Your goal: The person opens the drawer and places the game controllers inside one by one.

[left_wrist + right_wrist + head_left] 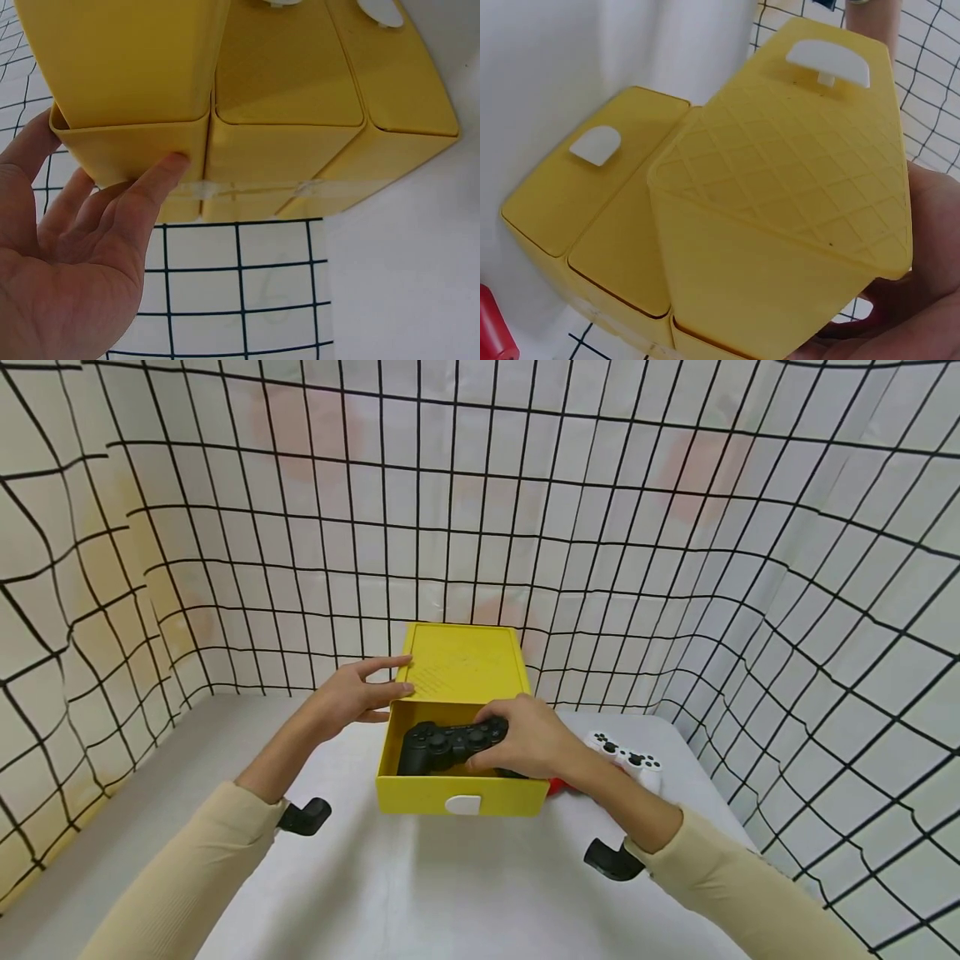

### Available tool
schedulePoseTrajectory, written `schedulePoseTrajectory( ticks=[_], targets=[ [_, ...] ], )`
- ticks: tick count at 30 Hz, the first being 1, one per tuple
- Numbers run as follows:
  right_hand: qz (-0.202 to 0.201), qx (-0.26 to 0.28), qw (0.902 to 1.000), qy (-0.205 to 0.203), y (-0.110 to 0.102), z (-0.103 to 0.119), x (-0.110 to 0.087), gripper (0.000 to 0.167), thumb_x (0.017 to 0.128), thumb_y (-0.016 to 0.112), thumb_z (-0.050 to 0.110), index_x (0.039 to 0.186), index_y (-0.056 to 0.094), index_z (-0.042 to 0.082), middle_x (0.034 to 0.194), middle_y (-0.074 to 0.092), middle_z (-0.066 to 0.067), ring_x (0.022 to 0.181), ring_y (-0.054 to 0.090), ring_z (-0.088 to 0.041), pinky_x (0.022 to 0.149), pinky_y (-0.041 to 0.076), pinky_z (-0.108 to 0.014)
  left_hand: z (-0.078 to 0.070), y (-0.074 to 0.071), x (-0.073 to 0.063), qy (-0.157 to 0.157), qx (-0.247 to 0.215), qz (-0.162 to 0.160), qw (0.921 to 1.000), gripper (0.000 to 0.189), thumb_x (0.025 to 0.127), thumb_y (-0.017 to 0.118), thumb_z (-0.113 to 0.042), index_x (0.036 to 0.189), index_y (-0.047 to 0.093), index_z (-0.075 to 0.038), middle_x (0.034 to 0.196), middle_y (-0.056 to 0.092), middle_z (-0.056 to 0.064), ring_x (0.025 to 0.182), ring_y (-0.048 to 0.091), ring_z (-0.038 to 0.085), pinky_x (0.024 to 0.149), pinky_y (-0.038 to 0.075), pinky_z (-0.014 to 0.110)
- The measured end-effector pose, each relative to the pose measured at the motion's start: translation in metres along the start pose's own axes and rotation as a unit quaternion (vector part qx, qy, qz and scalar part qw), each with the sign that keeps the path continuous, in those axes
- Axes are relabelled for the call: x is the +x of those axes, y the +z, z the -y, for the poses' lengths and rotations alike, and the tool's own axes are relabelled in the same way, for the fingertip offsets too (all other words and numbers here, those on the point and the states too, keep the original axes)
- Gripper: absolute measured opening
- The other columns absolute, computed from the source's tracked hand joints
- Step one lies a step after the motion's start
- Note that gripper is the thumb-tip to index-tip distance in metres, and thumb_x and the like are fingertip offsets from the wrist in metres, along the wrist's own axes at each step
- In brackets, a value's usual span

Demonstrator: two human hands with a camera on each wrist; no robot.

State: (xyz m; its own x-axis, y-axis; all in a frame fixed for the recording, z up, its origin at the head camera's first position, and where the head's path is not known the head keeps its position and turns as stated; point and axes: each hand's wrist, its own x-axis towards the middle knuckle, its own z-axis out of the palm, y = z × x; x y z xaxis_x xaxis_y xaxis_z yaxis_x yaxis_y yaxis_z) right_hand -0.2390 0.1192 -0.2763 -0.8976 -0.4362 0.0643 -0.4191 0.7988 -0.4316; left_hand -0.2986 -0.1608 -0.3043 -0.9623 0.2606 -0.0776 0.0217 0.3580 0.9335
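Note:
A yellow drawer cabinet (468, 660) stands against the back mesh, its top drawer (420, 795) pulled out towards me. Inside that drawer lies a black game controller (442, 743), tilted against the drawer's left side. My right hand (528, 735) grips the controller's right end between thumb and fingers; the right wrist view hides this behind the drawer front. My left hand (356, 693) rests against the cabinet's left edge. In the left wrist view its mostly straight fingers (154, 187) touch the cabinet's side wall.
To the right on the white table (480, 893) lies a white game controller (630, 756), partly covered by my right forearm. Something red (556, 787) shows beside the drawer. Two lower drawers (592, 172) are closed. Black wire mesh (480, 527) encloses the back and sides.

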Motion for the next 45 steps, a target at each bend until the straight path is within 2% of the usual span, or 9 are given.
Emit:
schedulePoseTrajectory(
  ticks=[9, 16, 23, 30, 35, 39, 45],
  targets=[
    [0.022, -0.032, 0.9991, 0.015, -0.002, 0.001, 0.001, 0.055, 0.075, 0.087, 0.046, 0.12, 0.072, 0.018, 0.113, 0.069, 0.001, 0.103, 0.057, -0.02, 0.09, 0.052, -0.036, 0.001, -0.001, 0.0, 0.007, 0.005, 0.004, 1.0, 0.072, 0.094, 0.072, -0.043, 0.157, 0.039, -0.03, 0.146, 0.057, 0.014, 0.136, 0.054, 0.037, 0.106, 0.052, 0.048],
    [0.045, -0.059, 0.9972, 0.01, 0.0, -0.001, 0.001, 0.057, 0.077, 0.087, 0.046, 0.123, 0.07, 0.017, 0.114, 0.069, 0.001, 0.103, 0.058, -0.02, 0.097, 0.052, -0.037, 0.001, 0.0, 0.0, 0.012, 0.0, 0.007, 0.9999, 0.073, 0.094, 0.072, -0.041, 0.158, 0.039, -0.029, 0.147, 0.056, 0.015, 0.138, 0.051, 0.039, 0.107, 0.051, 0.048],
    [0.058, -0.061, 0.9963, 0.017, -0.001, -0.001, 0.001, 0.059, 0.077, 0.087, 0.046, 0.125, 0.068, 0.017, 0.117, 0.068, 0.001, 0.105, 0.057, -0.021, 0.1, 0.052, -0.039, 0.002, 0.001, 0.0, 0.018, 0.002, 0.008, 0.9998, 0.072, 0.095, 0.072, -0.041, 0.158, 0.039, -0.028, 0.147, 0.055, 0.015, 0.139, 0.05, 0.041, 0.105, 0.052, 0.047],
    [0.073, -0.055, 0.9947, 0.046, -0.009, 0.003, -0.001, 0.067, 0.08, 0.085, 0.048, 0.136, 0.064, 0.018, 0.129, 0.066, -0.003, 0.112, 0.057, -0.023, 0.103, 0.053, -0.043, 0.001, 0.0, 0.0, 0.016, 0.001, 0.006, 0.9999, 0.072, 0.095, 0.072, -0.041, 0.157, 0.039, -0.029, 0.147, 0.055, 0.015, 0.138, 0.051, 0.04, 0.105, 0.052, 0.046],
    [0.056, -0.042, 0.9959, 0.059, -0.023, 0.005, -0.009, 0.065, 0.083, 0.082, 0.045, 0.138, 0.061, 0.018, 0.133, 0.064, -0.009, 0.122, 0.058, -0.027, 0.1, 0.056, -0.045, 0.002, 0.0, -0.001, 0.017, -0.002, 0.008, 0.9998, 0.072, 0.095, 0.072, -0.041, 0.157, 0.039, -0.029, 0.148, 0.055, 0.015, 0.139, 0.049, 0.041, 0.106, 0.052, 0.046],
    [0.043, -0.036, 0.9967, 0.059, -0.032, 0.0, -0.018, 0.072, 0.083, 0.082, 0.046, 0.144, 0.056, 0.017, 0.139, 0.06, -0.01, 0.126, 0.055, -0.03, 0.1, 0.056, -0.049, 0.003, 0.0, 0.0, 0.017, -0.005, 0.008, 0.9998, 0.072, 0.095, 0.072, -0.041, 0.157, 0.04, -0.028, 0.147, 0.056, 0.015, 0.139, 0.05, 0.041, 0.105, 0.052, 0.047],
    [0.063, -0.027, 0.9964, 0.051, -0.041, -0.008, -0.033, 0.086, 0.08, 0.083, 0.05, 0.15, 0.049, 0.013, 0.146, 0.056, -0.011, 0.131, 0.052, -0.035, 0.101, 0.054, -0.057, 0.003, 0.0, 0.0, 0.02, -0.004, 0.009, 0.9997, 0.072, 0.095, 0.072, -0.041, 0.157, 0.039, -0.028, 0.147, 0.056, 0.015, 0.138, 0.052, 0.038, 0.106, 0.052, 0.048]
  ],
)
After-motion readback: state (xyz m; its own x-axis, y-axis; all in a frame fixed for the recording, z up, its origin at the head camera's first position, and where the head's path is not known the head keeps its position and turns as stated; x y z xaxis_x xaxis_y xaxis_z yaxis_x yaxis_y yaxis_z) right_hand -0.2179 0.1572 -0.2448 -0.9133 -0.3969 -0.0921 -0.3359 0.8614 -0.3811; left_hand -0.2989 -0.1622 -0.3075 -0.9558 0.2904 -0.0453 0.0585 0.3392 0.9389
